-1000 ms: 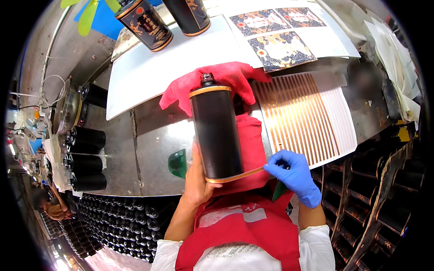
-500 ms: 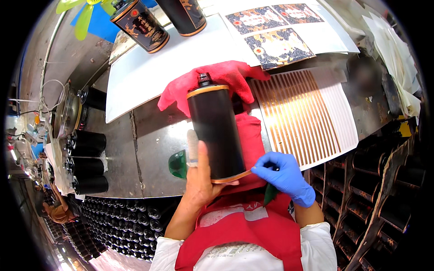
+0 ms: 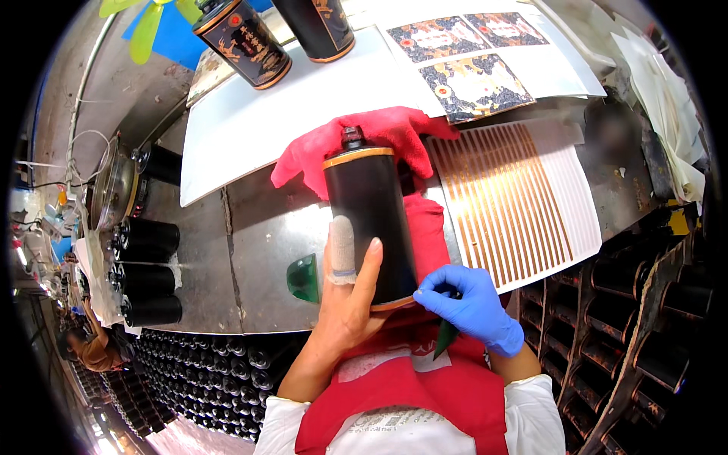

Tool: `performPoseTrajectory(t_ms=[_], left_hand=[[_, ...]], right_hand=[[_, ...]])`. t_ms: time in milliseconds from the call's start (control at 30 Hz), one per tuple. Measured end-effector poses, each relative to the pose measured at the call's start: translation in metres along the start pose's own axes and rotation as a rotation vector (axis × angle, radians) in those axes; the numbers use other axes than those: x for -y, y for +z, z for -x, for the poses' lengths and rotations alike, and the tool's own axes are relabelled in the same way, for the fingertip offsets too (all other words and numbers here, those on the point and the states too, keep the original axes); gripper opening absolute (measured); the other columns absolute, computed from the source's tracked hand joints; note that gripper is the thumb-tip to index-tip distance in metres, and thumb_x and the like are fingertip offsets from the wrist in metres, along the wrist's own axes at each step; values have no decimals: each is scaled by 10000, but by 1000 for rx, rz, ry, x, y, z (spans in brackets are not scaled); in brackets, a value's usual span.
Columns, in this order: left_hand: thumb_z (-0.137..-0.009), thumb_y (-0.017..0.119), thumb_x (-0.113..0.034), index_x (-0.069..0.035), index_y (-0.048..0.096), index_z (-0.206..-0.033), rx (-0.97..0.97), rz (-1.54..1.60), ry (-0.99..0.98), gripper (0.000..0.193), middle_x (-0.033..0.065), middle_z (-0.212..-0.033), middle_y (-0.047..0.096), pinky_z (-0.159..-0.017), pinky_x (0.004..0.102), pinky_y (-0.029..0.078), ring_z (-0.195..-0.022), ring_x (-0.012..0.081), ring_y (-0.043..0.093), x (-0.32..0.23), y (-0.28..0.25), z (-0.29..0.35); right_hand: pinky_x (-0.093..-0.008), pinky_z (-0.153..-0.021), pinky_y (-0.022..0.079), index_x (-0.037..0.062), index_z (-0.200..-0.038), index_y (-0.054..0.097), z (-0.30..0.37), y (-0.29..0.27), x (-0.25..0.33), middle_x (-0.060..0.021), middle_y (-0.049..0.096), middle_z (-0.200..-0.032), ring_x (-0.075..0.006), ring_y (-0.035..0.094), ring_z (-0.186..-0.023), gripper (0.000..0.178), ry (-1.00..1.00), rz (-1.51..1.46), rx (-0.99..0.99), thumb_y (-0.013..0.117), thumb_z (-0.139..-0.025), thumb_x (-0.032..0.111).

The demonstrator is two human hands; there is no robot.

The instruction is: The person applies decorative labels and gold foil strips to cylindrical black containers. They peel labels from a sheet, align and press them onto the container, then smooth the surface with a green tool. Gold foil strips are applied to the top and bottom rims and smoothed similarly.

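Observation:
A black bottle (image 3: 370, 220) lies with its neck away from me, over a red cloth (image 3: 303, 155), with a gold band around its shoulder. My left hand (image 3: 345, 303) grips its lower left side; one finger wears a pale fabric sleeve and the thumb presses the black surface. A narrow gold strip (image 3: 393, 304) runs along the bottle's base edge. At the strip's right end, my blue-gloved right hand (image 3: 470, 303) pinches with finger and thumb. A dark green pointed piece (image 3: 446, 337) sticks out below that hand. Another green translucent piece (image 3: 303, 279) rests left of the bottle.
Right of the bottle lies a white sheet of gold strips (image 3: 504, 205). Patterned label sheets (image 3: 478, 83) lie on white board behind, near two decorated bottles (image 3: 244, 45). Black bottles (image 3: 148, 280) line the left side; racks (image 3: 607, 326) stand at lower right. A person (image 3: 98, 345) is at far left.
My left fingers have shifted higher and further over the bottle's side. My right hand has moved slightly left and down along the base edge, still pinching, and the green pointed piece hangs lower.

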State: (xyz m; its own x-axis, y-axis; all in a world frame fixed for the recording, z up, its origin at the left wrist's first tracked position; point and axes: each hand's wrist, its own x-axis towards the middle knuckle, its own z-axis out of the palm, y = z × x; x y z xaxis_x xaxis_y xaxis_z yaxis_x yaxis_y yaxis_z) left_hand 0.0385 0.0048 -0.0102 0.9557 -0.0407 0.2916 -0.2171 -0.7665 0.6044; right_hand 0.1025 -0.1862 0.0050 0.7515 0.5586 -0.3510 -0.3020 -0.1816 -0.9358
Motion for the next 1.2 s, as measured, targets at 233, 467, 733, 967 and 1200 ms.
performPoseTrajectory(t_ms=[233,467,733,967,1200], left_hand=[[-668,811,-178,36,-1,-1419,73,227,-179,1127,317,-1287,421,-931,444,415,-1121,442,506,13,2,22],[-748,736,-227,-35,-110,-1434,-2,714,-210,1106,233,-1448,217,-1004,436,361,-1303,356,332,19,5,27],[-809,578,7,-110,-93,-1456,-96,1254,-395,940,156,-1501,86,-1030,434,353,-1337,311,275,-8,1,13],[-829,576,-8,-107,-107,-1452,-33,971,-361,930,144,-1508,70,-998,404,393,-1331,286,287,-4,1,15],[-836,578,-8,-141,-109,-1453,-83,1426,-332,933,134,-1499,62,-993,461,401,-1320,322,300,-9,1,12]], right_hand=[[-162,-531,402,10,-815,648,-4,7,-4,33,591,-693,0,456,-580,125,-68,11,-37,702,-800,121],[-161,-532,398,25,-812,643,-2,1,-6,42,582,-692,0,447,-581,118,-31,-2,-105,706,-796,123],[-174,-540,404,27,-824,623,-5,7,-14,38,564,-699,-8,450,-597,137,49,-67,-31,687,-820,147],[-184,-536,397,26,-829,597,-7,9,-11,35,546,-689,-15,447,-598,150,1,-27,-26,670,-839,157],[-186,-533,396,27,-831,597,-7,10,-18,33,536,-684,-18,443,-593,152,-10,-58,-40,668,-842,161]])
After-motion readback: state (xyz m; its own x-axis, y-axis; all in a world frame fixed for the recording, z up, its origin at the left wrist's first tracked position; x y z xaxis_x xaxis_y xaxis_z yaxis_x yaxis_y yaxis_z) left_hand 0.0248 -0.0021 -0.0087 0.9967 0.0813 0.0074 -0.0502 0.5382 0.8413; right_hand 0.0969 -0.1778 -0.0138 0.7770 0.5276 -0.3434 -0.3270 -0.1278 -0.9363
